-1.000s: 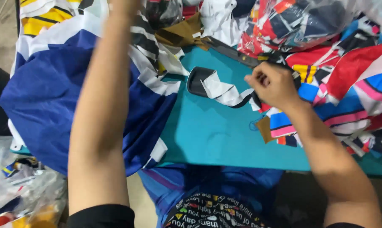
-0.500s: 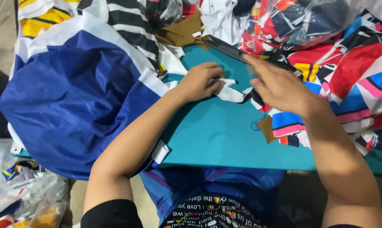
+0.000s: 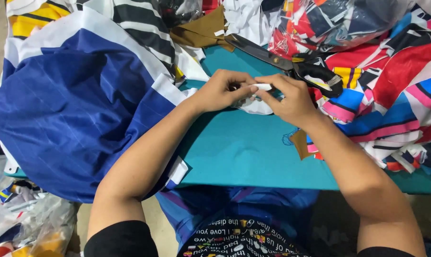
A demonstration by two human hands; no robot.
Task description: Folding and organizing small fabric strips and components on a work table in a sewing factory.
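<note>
My left hand (image 3: 223, 90) and my right hand (image 3: 287, 97) meet over the teal table (image 3: 244, 152), both pinching a small white and black strip of fabric (image 3: 262, 87) between thumbs and fingers. More of that piece (image 3: 256, 106) sags under my hands onto the table. A large pair of black-handled scissors (image 3: 291, 64) lies just behind my right hand, blades pointing to the far left.
A big blue and white cloth (image 3: 77, 104) covers the table's left side and hangs over the edge. Red, blue and pink fabric scraps (image 3: 391, 90) pile up on the right. Brown cloth (image 3: 201, 31) lies at the back. Plastic bags (image 3: 29, 219) sit lower left.
My left hand came down from the far cloth pile to the white strip. Both hands now pinch it together, lifted slightly off the table.
</note>
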